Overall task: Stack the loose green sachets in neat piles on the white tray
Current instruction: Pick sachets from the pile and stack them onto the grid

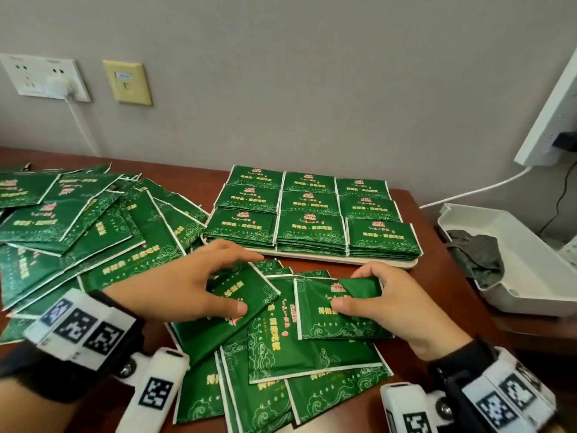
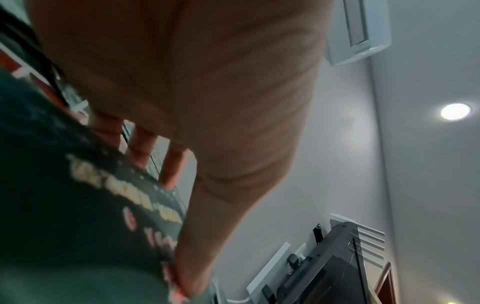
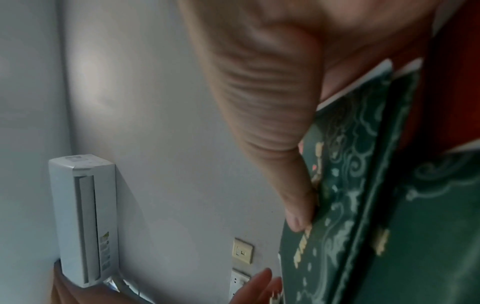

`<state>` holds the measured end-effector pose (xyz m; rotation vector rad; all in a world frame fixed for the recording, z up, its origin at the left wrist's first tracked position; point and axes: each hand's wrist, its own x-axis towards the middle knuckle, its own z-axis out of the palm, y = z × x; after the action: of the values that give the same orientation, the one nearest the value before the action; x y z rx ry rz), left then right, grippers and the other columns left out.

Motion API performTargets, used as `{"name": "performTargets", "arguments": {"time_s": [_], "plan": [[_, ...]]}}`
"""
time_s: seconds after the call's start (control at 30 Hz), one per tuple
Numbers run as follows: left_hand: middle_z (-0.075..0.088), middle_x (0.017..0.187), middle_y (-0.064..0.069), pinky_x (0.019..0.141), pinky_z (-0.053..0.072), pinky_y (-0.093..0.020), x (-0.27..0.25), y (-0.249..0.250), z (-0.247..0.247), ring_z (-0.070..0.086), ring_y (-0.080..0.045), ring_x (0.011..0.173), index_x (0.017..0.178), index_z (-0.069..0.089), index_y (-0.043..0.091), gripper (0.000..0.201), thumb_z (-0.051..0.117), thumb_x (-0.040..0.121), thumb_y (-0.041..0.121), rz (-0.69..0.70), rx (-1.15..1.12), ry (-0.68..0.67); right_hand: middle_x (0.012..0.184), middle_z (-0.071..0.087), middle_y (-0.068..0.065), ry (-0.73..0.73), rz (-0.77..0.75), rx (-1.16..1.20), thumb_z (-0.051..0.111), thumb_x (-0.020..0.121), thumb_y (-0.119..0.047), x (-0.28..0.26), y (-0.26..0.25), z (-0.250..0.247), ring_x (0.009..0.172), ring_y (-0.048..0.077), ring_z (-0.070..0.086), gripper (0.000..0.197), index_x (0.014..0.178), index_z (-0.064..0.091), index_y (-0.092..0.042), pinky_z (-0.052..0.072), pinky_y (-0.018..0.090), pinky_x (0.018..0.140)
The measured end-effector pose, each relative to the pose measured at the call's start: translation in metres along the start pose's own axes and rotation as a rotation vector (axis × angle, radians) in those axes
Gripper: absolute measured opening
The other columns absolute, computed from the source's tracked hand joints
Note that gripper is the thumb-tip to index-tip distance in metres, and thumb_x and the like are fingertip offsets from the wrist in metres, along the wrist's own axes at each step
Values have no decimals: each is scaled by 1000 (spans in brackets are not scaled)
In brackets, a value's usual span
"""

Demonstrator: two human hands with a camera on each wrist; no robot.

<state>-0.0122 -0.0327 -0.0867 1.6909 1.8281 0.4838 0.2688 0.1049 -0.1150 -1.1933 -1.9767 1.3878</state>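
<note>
Green sachets stand in neat piles (image 1: 309,214) covering the white tray (image 1: 374,260) at the table's far middle. Loose green sachets (image 1: 78,226) sprawl across the left, and several more (image 1: 281,354) lie in front of the tray. My left hand (image 1: 199,282) pinches a tilted sachet (image 1: 237,295), thumb on its near edge and fingers over its far end; the left wrist view shows that sachet (image 2: 78,205) blurred under the thumb (image 2: 197,236). My right hand (image 1: 384,298) grips a sachet (image 1: 331,310) by its upper right corner, which folds over; in the right wrist view the thumb (image 3: 296,209) presses that sachet (image 3: 345,185).
The brown table (image 1: 415,214) ends at the right, where a white bin (image 1: 530,276) with grey cloth sits lower. A white power strip (image 1: 549,114) leans at the right with a cable. Wall sockets (image 1: 43,76) with a plug are at the back left.
</note>
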Motion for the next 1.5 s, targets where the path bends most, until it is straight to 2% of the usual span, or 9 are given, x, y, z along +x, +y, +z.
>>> {"name": "performTargets", "arguments": {"time_s": [0.17,0.33,0.5,0.77,1.0,1.13,1.23,1.37,1.5], "plan": [[51,126,23,95,55,-31,5,3,-1,61,0,108,124,50,61,75,90,64,43,-43,-93,-20,83,75,10,-23,-7,239,93,47,-19,1,0,-1,69,16,67,54,91,64,-10,53,27,65],[68,99,6,74,61,-35,8,16,-6,69,-12,80,99,59,31,55,95,57,31,-91,-62,31,85,70,17,-15,0,408,103,27,-29,7,5,-3,79,31,65,60,72,64,-22,50,44,80],[76,78,-2,63,61,-37,24,40,-25,73,-20,67,89,62,16,36,90,68,17,-61,-32,-32,107,76,9,-68,-100,436,89,54,-4,1,-3,-6,100,31,72,59,106,75,-27,54,42,91],[69,72,-9,48,49,-25,58,67,-40,60,-16,53,88,67,7,22,82,76,17,-13,-402,101,82,76,15,115,-197,311,90,54,-13,5,0,-9,74,23,71,24,71,75,-6,57,27,70],[63,98,-10,48,53,-30,68,40,-41,65,-20,68,115,55,22,35,70,88,5,-190,-405,55,99,78,5,-3,-145,160,88,61,-15,6,0,-20,81,21,72,54,112,69,-16,60,32,79],[58,108,-2,52,55,-29,68,40,-36,67,-10,63,120,61,43,42,57,98,7,-186,-322,-85,87,78,6,-7,-76,95,88,63,-25,8,4,-12,77,19,71,41,101,74,-18,57,28,76],[65,100,-8,40,44,-22,67,40,-36,53,-9,54,108,73,38,39,50,101,6,-126,-394,-99,76,75,10,-10,-72,160,87,65,-17,8,5,-13,69,16,68,33,94,73,-10,53,23,69],[69,90,-11,41,49,-25,71,33,-47,58,-17,64,101,78,25,36,47,103,7,-55,-524,38,77,72,13,57,-112,292,92,57,-18,8,2,-16,70,20,67,32,82,72,-11,56,28,69],[50,81,-4,54,58,-30,79,17,-71,49,-16,68,97,78,24,35,49,101,4,-78,-656,397,88,75,14,179,-185,358,98,38,-49,17,-11,-25,80,23,69,55,79,76,-19,58,36,81]]}}
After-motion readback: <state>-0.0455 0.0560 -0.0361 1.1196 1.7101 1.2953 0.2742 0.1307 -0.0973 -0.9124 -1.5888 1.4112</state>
